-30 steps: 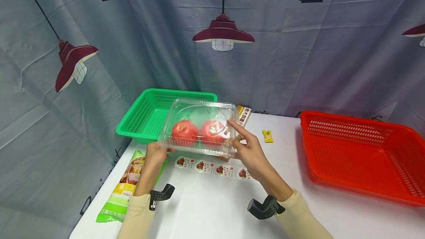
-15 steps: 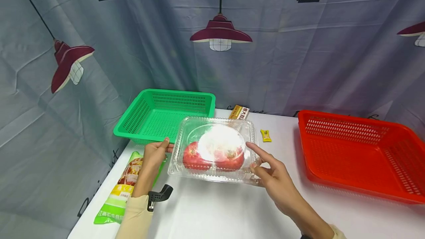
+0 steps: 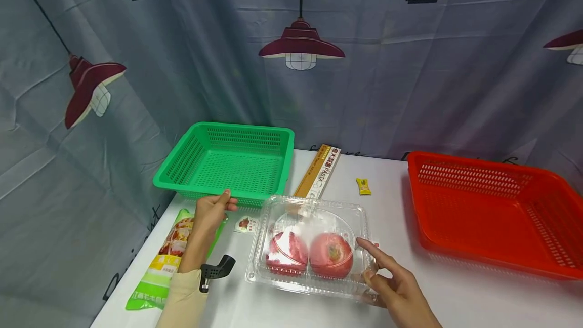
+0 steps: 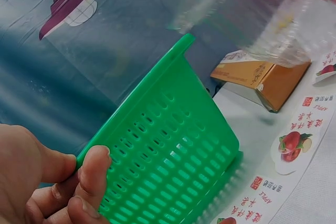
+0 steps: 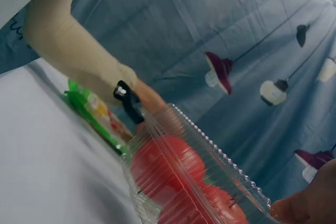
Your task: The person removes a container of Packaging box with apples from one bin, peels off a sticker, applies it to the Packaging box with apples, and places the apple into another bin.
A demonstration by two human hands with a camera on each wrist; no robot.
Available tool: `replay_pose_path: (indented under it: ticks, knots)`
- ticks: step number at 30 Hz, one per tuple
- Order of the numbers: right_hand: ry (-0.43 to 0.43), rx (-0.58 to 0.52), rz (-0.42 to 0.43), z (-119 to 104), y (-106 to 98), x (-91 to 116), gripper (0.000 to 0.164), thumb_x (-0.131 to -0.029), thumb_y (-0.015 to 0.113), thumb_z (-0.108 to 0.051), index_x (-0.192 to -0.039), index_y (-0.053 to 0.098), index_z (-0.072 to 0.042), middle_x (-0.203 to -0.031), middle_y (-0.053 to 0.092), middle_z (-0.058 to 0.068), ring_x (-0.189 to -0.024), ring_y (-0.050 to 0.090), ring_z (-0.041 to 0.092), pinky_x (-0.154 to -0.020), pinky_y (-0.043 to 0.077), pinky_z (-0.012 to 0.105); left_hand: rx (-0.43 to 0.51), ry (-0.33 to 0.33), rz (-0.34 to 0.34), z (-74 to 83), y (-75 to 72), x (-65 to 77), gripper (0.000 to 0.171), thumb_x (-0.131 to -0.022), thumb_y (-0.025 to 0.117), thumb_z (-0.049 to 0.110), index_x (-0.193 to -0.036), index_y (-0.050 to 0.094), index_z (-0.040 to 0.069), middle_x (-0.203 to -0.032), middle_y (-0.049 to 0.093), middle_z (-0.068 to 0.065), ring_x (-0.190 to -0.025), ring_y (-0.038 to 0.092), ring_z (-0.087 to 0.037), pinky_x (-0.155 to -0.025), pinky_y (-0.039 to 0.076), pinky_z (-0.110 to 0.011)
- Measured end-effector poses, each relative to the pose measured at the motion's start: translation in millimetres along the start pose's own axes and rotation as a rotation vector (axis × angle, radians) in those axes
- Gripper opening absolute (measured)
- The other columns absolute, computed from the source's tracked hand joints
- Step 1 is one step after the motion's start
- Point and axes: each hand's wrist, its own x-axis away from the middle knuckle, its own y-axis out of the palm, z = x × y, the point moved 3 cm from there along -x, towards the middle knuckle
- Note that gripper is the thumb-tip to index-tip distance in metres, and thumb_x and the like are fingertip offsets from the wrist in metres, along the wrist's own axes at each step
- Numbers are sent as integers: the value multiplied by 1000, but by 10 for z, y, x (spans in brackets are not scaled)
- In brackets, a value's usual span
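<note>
In the head view my right hand (image 3: 395, 285) grips the right end of a clear plastic clamshell box (image 3: 257, 262), index finger stretched along its lid. Two red apples (image 3: 332, 255) sit inside the box, which is held over the table, lid closed. My left hand (image 3: 210, 212) is at the front rim of the green basket (image 3: 179, 186). From the left wrist, thumb and fingers (image 4: 94, 169) appear to pinch that rim. Only part of the right hand (image 5: 310, 198) shows in the right wrist view, at the box edge.
A green and yellow food bag (image 3: 157, 272) lies left. Apple stickers (image 4: 294, 153) are on the table, mostly behind the box in the head view. A pasta carton (image 3: 321, 171) and a small yellow packet (image 3: 363, 187) lie behind. The red basket (image 3: 492, 216) stands right.
My right hand has brought the box with the apples away from over the green basket, toward me and to the right. The left hand has stayed at the basket's front rim.
</note>
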Motion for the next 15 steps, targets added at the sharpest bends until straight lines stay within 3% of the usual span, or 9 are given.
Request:
replay_pose_path:
  ticks: [3, 5, 8, 13, 15]
  knots:
    - [-32, 5, -12, 141, -3, 52, 57, -95, 61, -4, -149, 43, -12, -102, 37, 19, -50, 50, 16, -69, 57, 35, -8, -8, -4, -4, -4, 0, 47, -103, 52, 35, -104, 70, -9, -73, 69, 0, -94, 55, -29, -71, 45, -35]
    - [-17, -12, -13, 231, 1, 72, 58, -94, 61, -3, -149, 43, -11, -102, 36, 18, -56, 59, 20, -63, 57, 32, -10, -9, -9, -12, -4, -6, 47, -103, 52, 35, -104, 70, -8, -73, 69, 0, -96, 55, -30, -73, 44, -36]
    - [52, -34, -19, 363, 4, 97, 59, -94, 62, -7, -149, 42, -11, -104, 37, 19, -62, 62, 23, -55, 55, 33, -14, -8, -16, -13, -4, -6, 48, -103, 51, 36, -105, 70, -8, -74, 69, -1, -96, 54, -31, -74, 44, -38]
    - [139, -88, -93, 553, -30, 143, 59, -98, 59, -13, -152, 36, -13, -110, 37, 23, -76, 65, 29, -65, 56, 44, -24, -6, -12, -7, -3, 0, 49, -103, 51, 37, -104, 71, -8, -75, 69, -1, -89, 53, -31, -73, 44, -39]
    - [129, -88, -109, 602, -48, 147, 57, -99, 58, -12, -151, 36, -12, -107, 39, 23, -71, 64, 24, -66, 56, 44, -27, -4, -12, -2, 4, -2, 49, -103, 51, 37, -104, 71, -7, -75, 69, -1, -88, 53, -31, -72, 45, -39]
